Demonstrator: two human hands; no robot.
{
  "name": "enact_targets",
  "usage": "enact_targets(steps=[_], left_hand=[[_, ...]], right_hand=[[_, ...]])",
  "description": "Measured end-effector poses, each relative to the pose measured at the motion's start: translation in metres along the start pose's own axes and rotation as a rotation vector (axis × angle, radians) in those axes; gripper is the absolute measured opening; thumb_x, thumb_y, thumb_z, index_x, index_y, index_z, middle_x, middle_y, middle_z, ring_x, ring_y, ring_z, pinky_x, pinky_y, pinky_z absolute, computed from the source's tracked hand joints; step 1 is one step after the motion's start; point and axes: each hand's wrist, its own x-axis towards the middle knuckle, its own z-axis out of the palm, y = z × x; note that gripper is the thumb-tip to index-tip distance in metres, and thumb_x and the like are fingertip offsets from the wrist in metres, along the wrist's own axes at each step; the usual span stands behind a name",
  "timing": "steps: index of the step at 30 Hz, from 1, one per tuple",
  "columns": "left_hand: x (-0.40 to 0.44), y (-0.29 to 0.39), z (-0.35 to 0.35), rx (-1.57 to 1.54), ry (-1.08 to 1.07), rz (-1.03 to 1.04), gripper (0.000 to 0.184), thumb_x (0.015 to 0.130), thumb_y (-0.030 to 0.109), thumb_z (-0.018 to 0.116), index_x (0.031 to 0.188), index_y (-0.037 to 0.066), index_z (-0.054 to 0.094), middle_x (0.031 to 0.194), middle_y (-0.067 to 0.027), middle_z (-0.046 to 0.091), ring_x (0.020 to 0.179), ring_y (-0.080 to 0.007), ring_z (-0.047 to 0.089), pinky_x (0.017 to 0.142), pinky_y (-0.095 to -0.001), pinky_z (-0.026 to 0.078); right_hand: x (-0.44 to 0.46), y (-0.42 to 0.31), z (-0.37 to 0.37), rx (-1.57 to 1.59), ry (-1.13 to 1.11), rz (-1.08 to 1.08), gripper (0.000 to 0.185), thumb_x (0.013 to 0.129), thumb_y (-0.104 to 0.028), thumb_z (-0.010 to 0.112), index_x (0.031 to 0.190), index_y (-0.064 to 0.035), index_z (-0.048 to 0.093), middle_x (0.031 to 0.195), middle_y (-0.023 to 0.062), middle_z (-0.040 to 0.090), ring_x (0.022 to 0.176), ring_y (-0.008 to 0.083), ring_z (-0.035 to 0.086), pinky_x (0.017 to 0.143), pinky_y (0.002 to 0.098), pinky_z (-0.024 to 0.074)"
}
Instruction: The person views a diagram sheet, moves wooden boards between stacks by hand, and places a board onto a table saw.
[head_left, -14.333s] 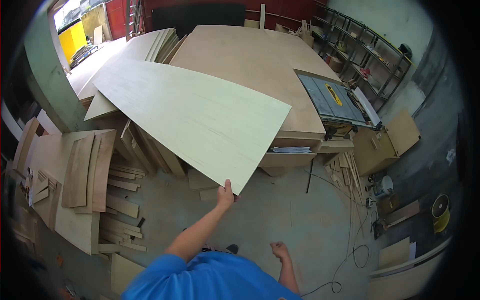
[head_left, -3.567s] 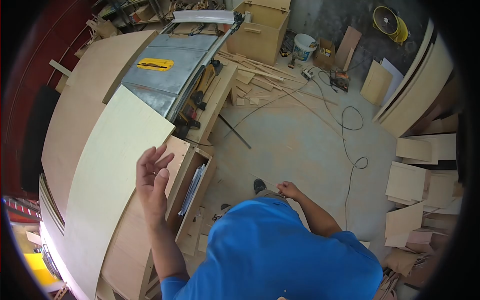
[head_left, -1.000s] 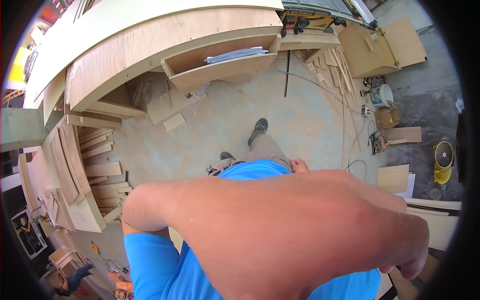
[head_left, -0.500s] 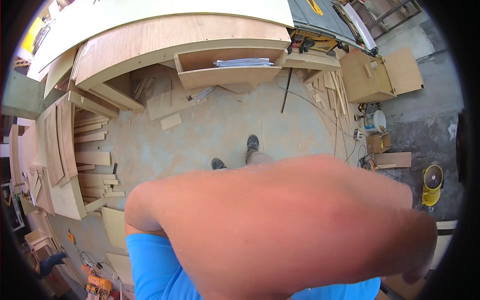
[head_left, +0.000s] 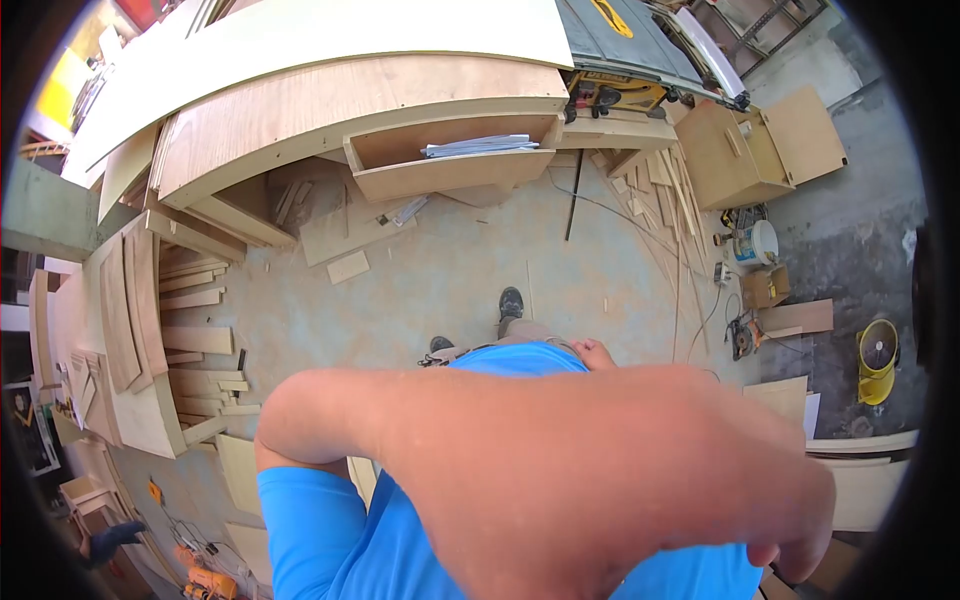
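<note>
My left forearm and left hand (head_left: pixel 700 460) cross the view very near the camera, reaching to the right in front of my blue shirt (head_left: pixel 420 540). The back of that hand faces me; its fingers bend down at the far right and are mostly hidden, so whether they hold anything is not visible. Beyond the forearm, my right hand (head_left: pixel 593 353) hangs small beside my hip, fingers loosely apart, with no object visible in it. My dark shoes (head_left: pixel 511 302) stand on the dusty floor (head_left: pixel 400 290).
A wooden workbench (head_left: pixel 370 85) with an open drawer (head_left: pixel 460 172) of papers stands ahead. A table saw (head_left: pixel 640 45) is at its right. Wood strips (head_left: pixel 195 340) fill the left rack. At right are a cabinet (head_left: pixel 735 165), a bucket (head_left: pixel 758 243), cables and a yellow fan (head_left: pixel 877 360).
My left arm has dropped lower in the view and drawn slightly left at the hand. My right hand and more of my shirt have come into sight beyond it.
</note>
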Motion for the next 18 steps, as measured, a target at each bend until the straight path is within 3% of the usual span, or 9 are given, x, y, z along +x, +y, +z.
enact_targets(steps=[4, 7, 10, 13, 18], left_hand=[[0.003, -0.004, 0.003, -0.010, 0.007, -0.007, 0.038, 0.090, 0.036, 0.072, 0.122, 0.017, 0.062, 0.112, -0.0005, 0.068, 0.108, -0.0238, 0.061, 0.102, -0.0427, 0.044], [0.005, -0.007, 0.003, -0.024, 0.008, -0.011, 0.038, 0.090, 0.036, 0.073, 0.121, 0.018, 0.062, 0.112, 0.0001, 0.068, 0.109, -0.0234, 0.061, 0.102, -0.0426, 0.044], [0.007, -0.009, 0.000, -0.033, 0.005, -0.016, 0.037, 0.090, 0.035, 0.073, 0.121, 0.018, 0.062, 0.112, 0.0006, 0.068, 0.109, -0.0230, 0.061, 0.102, -0.0425, 0.044], [0.010, -0.012, -0.002, -0.039, 0.005, -0.021, 0.036, 0.090, 0.035, 0.073, 0.121, 0.018, 0.063, 0.113, 0.0011, 0.068, 0.109, -0.0225, 0.061, 0.103, -0.0424, 0.044], [0.010, -0.011, -0.008, -0.049, 0.005, -0.026, 0.035, 0.090, 0.034, 0.073, 0.121, 0.019, 0.063, 0.113, 0.0020, 0.068, 0.110, -0.0218, 0.060, 0.103, -0.0422, 0.043]], right_hand=[[-0.016, -0.001, -0.011, -0.050, 0.012, -0.009, 0.040, 0.095, -0.040, 0.065, 0.083, -0.0023, 0.067, 0.071, 0.0087, 0.068, 0.058, 0.0166, 0.063, 0.057, 0.0336, 0.0514], [-0.010, 0.013, -0.011, -0.073, 0.013, 0.007, 0.040, 0.096, -0.041, 0.064, 0.085, -0.0027, 0.069, 0.073, 0.0124, 0.069, 0.062, 0.0213, 0.065, 0.061, 0.0372, 0.0526], [0.008, 0.041, 0.001, -0.170, 0.091, -0.106, 0.039, 0.095, -0.041, 0.064, 0.088, -0.0031, 0.070, 0.077, 0.0167, 0.071, 0.069, 0.0269, 0.066, 0.069, 0.0408, 0.0530], [0.014, 0.053, 0.004, -0.161, 0.088, -0.028, 0.040, 0.094, -0.041, 0.064, 0.089, -0.0022, 0.070, 0.082, 0.0189, 0.071, 0.076, 0.0304, 0.067, 0.074, 0.0420, 0.0525], [0.015, 0.052, -0.004, -0.134, 0.020, -0.004, 0.040, 0.094, -0.042, 0.064, 0.087, -0.0030, 0.070, 0.082, 0.0182, 0.072, 0.074, 0.0293, 0.067, 0.072, 0.0418, 0.0524]])
